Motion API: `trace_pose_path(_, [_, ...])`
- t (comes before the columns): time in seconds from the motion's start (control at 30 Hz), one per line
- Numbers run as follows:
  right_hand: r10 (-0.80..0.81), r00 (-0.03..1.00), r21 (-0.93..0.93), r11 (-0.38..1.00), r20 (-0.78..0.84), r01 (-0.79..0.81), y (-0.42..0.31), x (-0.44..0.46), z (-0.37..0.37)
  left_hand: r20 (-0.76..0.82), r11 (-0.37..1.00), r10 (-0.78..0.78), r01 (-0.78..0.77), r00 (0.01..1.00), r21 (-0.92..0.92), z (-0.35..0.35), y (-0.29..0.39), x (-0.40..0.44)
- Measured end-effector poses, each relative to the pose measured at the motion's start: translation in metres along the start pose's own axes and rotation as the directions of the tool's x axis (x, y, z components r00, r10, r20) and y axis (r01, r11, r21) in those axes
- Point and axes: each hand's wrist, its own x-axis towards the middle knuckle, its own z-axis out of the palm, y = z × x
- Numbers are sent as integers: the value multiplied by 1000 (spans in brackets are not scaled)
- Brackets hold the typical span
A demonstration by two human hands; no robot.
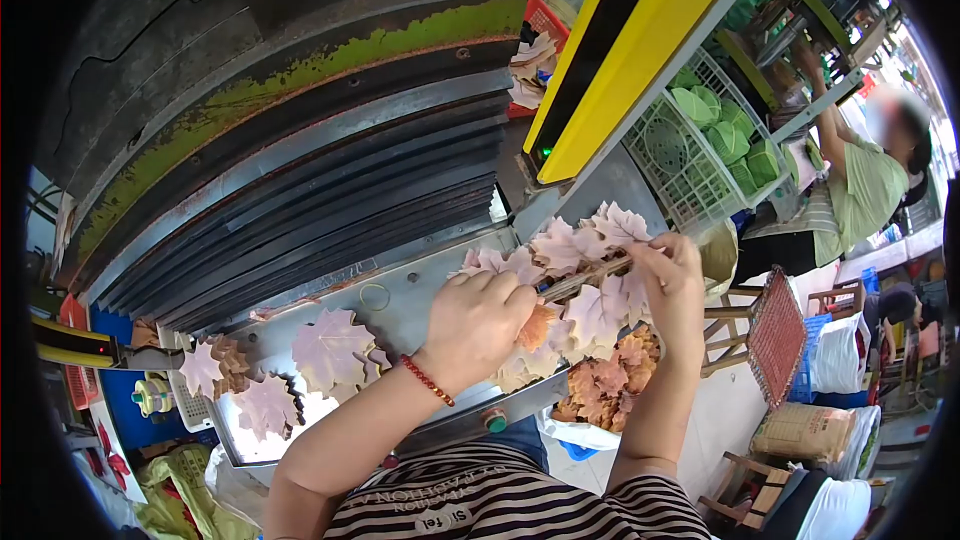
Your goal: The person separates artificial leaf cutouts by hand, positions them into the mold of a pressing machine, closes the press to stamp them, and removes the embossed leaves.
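1. Left hand [478,325] curls shut at one end of a brown bundle [590,277] (stems or stacked edges, I cannot tell); right hand [672,285] pinches the other.
2. Bundle lies among pale leaves [597,316] over the tray [420,275].
3. Likely step: straightening it; next calls for steady fingers.

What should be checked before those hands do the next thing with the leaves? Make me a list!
1. Right hand on the pale leaves: ok, fingertips at their edge.
2. Firm grip by the left hand: cannot tell, its curled fingers hide it.
3. Both hands outside the dark plates: ok, they're in front.
4. Red bracelet off: not ok, it's on the left wrist.
5. Machine switched off: cannot tell, though a green light glows nearby.
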Motion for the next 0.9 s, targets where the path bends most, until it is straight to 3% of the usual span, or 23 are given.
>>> trace_pose_path(0.1, [29, 998, 2, 1000, -55, -29, 0, 0, -7, 20, 1000, -1, 0, 1000, 24, 3, 2, 2])
trace_pose_path(0.23, [-60, 997, -63, 996, 51, 63, 15, -3, 6, 54, 999, -6, 4, 999, 36, 11, 3, -3])
trace_pose_path(0.4, [69, 994, 77, 994, 82, -76, 7, -8, 8, 80, 998, -40, 35, 996, 60, 7, -4, -15])
trace_pose_path(0.47, [-35, 993, 3, 999, 113, 35, 1, -1, 3, 84, 997, -57, 52, 995, 57, 9, -2, -20])
trace_pose_path(0.5, [-14, 985, 42, 999, 174, 7, 4, -1, 8, 79, 997, -64, 59, 995, 56, 9, -1, -21])
trace_pose_path(0.6, [-22, 982, 75, 997, 186, 8, -3, 3, 2, 136, 978, -199, 206, 970, -38, 3, 4, -24])
trace_pose_path(0.63, [25, 982, 109, 993, 190, -46, -11, 4, 0, 143, 960, -233, 251, 962, -122, 5, 4, -27])
trace_pose_path(0.7, [-16, 974, 61, 998, 225, 2, -25, 4, -2, 144, 900, -321, 349, 936, -262, 15, 2, -34])
trace_pose_path(0.87, [18, 965, -98, 995, 261, 7, -7, 12, 11, 243, 885, -302, 366, 922, -287, 14, 4, -32])
trace_pose_path(0.9, [26, 965, -115, 993, 261, 4, -11, 13, 9, 165, 881, -314, 352, 935, -316, 15, 5, -35])
